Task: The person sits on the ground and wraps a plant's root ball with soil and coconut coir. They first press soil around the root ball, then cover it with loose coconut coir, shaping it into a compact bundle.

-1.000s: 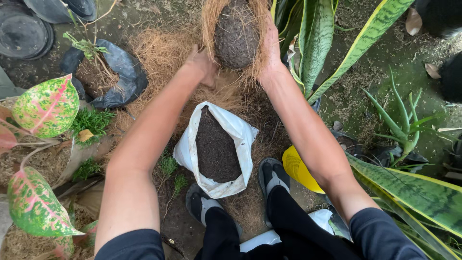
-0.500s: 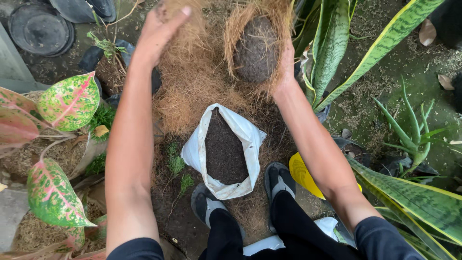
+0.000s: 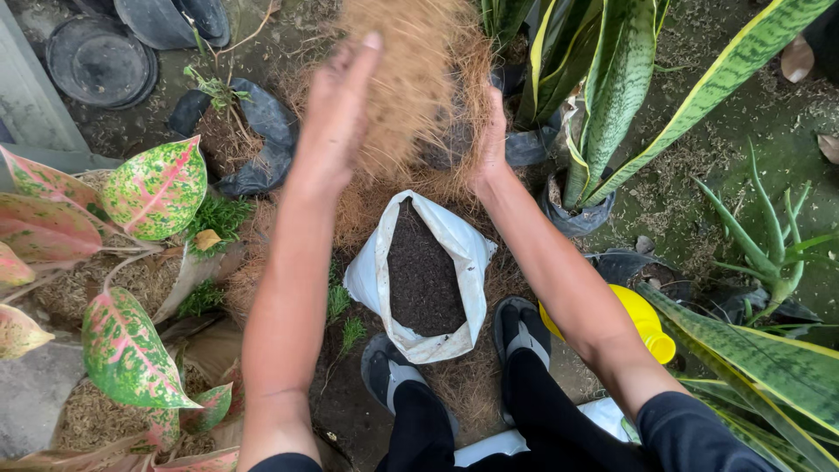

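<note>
I hold up a ball of brown coconut fibre wrapped round a dark clump, above a white bag full of dark soil. My right hand grips the ball from the right side. On the left, my left hand is blurred, with flat, straight fingers against the fibre or just beside it. The bag stands open on the ground between my arms, in front of my feet in grey sandals. More loose fibre lies on the ground under the ball.
Plants with pink-and-green leaves crowd the left. Tall snake plants stand at right. A black grow bag holds a small plant at upper left, near black pots. A yellow container lies by my right leg.
My left hand let go of the fibre ball, swung out to the left, and has now come back against its left side. My right hand has kept hold of the ball throughout.
</note>
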